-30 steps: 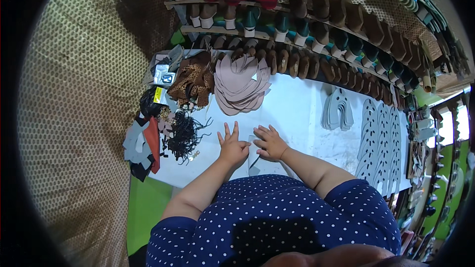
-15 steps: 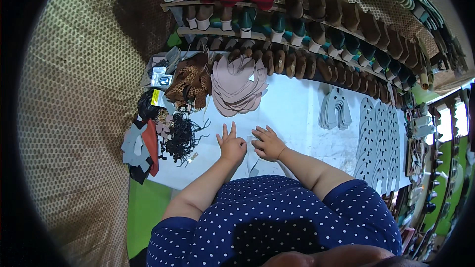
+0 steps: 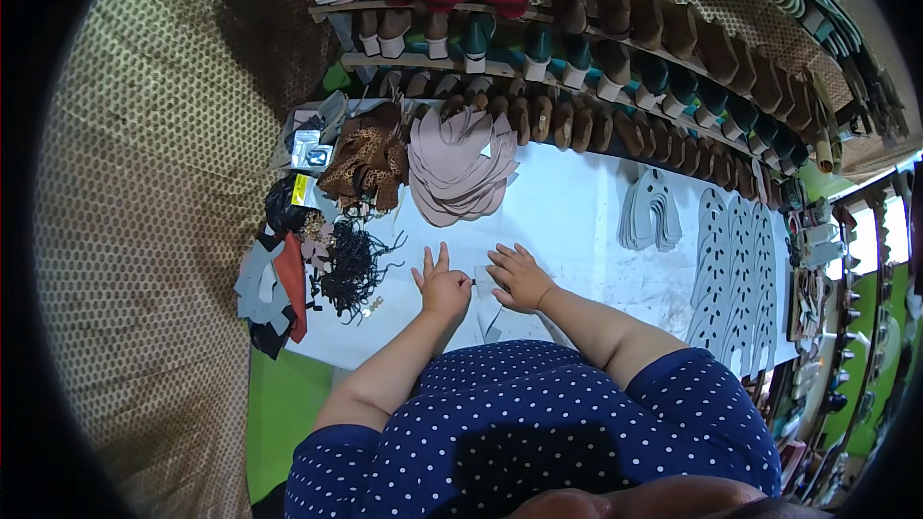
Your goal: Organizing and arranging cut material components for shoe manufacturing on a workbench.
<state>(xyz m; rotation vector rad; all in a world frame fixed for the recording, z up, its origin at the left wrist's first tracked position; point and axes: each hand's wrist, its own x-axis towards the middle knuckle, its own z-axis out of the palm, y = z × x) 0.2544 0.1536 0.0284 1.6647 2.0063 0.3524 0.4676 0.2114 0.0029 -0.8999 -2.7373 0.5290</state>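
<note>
My left hand [image 3: 445, 291] is over the near part of the white table, thumb and index finger pinched together and the other fingers raised. A tiny dark tip shows at the pinch; what it belongs to is too small to make out. Flat beside it, with fingers spread, my right hand [image 3: 521, 279] rests on the edge of a pale grey piece [image 3: 485, 278]. The piece lies between both hands, partly covered by the right fingers. Closer to my body lies another pale grey piece [image 3: 491, 320], partly hidden by my right hand.
Stacked pink cut pieces [image 3: 452, 183] lie beyond my hands. On the left are leopard-print pieces [image 3: 361, 168], black cords [image 3: 348, 269] and grey and red scraps [image 3: 291, 274]. Grey curved pieces [image 3: 649, 216] and rows of perforated grey pieces [image 3: 735, 269] lie right. Shoe racks [image 3: 615, 77] stand behind.
My left hand has shifted slightly left, away from the right hand, and more of the pale grey piece shows between them. My right hand has barely moved.
</note>
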